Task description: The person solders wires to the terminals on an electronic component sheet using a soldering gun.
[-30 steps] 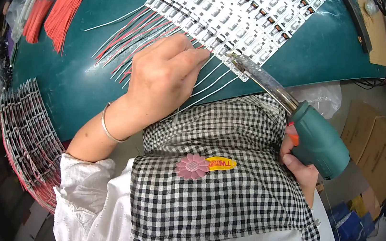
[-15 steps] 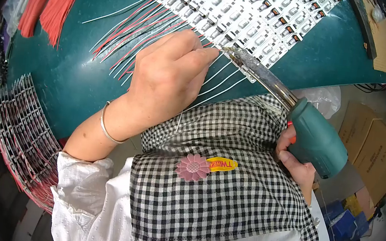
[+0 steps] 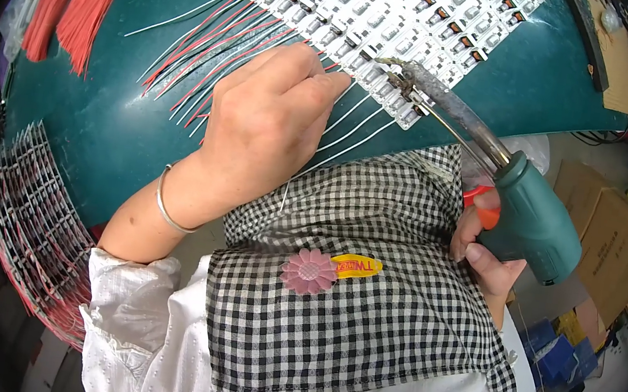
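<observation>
Our soldering gun [image 3: 537, 219] has its tip farther from our left hand [image 3: 264, 119], fingers pinched, can't tell on what; right hand [image 3: 490, 263] grips the gun; upper-centre circuit boards [image 3: 397, 30] look red-wired leftward; right end's only white so far.

Lettered in short capitals, red and yellow, on small yellow badge [image 3: 360, 267], near side, middle, fixed to black-and-white checked apron [image 3: 335, 340] just right of pink flower ornament [image 3: 309, 271] | printed in dark rows on brown cardboard box [image 3: 610, 246], right, beyond desk [image 3: 531, 117] edge, too small and blurred to read
</observation>
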`<state>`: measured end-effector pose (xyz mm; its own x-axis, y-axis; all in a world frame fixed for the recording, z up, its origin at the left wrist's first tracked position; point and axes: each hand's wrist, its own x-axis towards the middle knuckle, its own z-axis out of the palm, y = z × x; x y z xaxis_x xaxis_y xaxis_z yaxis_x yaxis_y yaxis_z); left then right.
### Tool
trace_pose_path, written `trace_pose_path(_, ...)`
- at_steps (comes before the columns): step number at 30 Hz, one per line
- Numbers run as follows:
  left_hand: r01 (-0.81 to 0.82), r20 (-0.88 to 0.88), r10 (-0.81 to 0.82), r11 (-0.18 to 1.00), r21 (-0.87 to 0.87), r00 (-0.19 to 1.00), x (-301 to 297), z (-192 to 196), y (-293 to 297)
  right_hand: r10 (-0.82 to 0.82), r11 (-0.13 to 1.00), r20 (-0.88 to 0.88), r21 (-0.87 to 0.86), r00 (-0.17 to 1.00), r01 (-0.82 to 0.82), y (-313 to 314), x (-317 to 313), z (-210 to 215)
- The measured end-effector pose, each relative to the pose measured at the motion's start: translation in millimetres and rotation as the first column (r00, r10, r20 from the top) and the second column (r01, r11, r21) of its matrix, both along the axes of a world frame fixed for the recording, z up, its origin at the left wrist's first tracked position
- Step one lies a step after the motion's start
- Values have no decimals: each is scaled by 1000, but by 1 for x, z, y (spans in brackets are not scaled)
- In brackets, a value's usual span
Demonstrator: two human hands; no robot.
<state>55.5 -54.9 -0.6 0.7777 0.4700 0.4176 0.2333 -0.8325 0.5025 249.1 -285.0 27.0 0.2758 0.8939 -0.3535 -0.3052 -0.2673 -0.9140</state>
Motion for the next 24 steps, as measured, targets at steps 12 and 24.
trace_pose_path(12, -92, -138, 73, 986, -140, 988, -32, 25, 5, -98, 984, 6, 152, 995, 96, 12, 0, -2)
trace_pose_path(24, -699, -165, 756, 650, 297, 633, -133, 2, 175, 0, 962, -16, 275, 1000, 5, 16, 11, -9)
